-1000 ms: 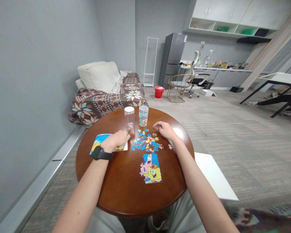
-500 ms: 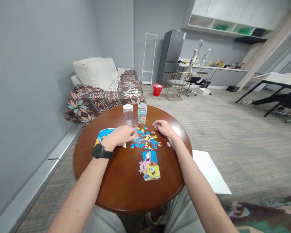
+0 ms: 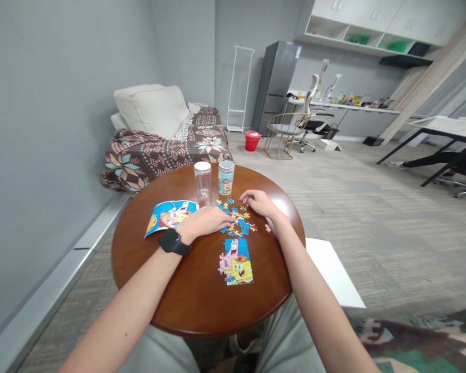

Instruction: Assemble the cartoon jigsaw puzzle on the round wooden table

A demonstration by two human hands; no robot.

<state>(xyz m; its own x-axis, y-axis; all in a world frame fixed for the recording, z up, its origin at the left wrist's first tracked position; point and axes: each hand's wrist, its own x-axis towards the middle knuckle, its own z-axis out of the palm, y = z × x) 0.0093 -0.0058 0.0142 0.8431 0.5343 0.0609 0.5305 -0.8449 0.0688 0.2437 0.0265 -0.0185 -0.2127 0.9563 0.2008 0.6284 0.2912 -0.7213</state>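
Loose jigsaw puzzle pieces (image 3: pixel 245 230), mostly blue and yellow, lie in a heap on the round brown table (image 3: pixel 202 300). My left hand (image 3: pixel 207 220) reaches in from the left, its stretched fingers on the heap; some pieces under the fingertips are hidden. Beside the heap's far right edge rests my right hand (image 3: pixel 258 201), loosely bent, thumb apart, with no piece visible in it. A partly joined puzzle (image 3: pixel 236 263) with a pink and a yellow cartoon figure lies nearer me. One stray puzzle piece (image 3: pixel 267 228) sits right of the heap, by my right forearm.
Behind the heap stand a clear jar with a white lid (image 3: pixel 203 181) and a printed tin (image 3: pixel 226 178). A curled picture sheet (image 3: pixel 171 215) lies at the left. Beyond the table are a blanket-covered sofa (image 3: pixel 166 150) and a red bin (image 3: pixel 251 141).
My left hand has moved right, further over the loose pieces, and uncovers more of the picture sheet. My right hand stays about where it was. The view has shifted slightly.
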